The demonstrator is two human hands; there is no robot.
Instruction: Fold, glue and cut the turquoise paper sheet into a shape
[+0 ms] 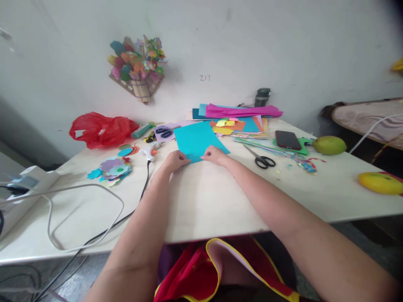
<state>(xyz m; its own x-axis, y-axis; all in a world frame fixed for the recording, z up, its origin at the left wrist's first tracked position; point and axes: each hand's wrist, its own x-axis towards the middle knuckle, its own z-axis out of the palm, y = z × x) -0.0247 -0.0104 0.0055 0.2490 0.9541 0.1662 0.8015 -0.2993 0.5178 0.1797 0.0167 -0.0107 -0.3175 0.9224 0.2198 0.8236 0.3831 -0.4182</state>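
A sheet of bright blue paper [200, 138] lies on the white table in front of me. My left hand [176, 160] pinches its near edge at the left corner. Along the same edge, further right, my right hand [215, 155] is closed on the paper, thumb and fingertips together. Black-handled scissors [262, 160] rest to the right of my right hand. Left of my left hand lies a white glue gun [148, 152] on a black cord. Cut paper flowers [115, 167] in several colours are heaped beyond it.
Behind the sheet are stacked coloured papers and a magenta roll [242, 111]. A phone [287, 140] and a green mango [329, 145] lie right, a yellow mango [380, 183] nearer the edge. A red plastic bag [100, 129] sits back left. A white cable [118, 197] loops across the left side.
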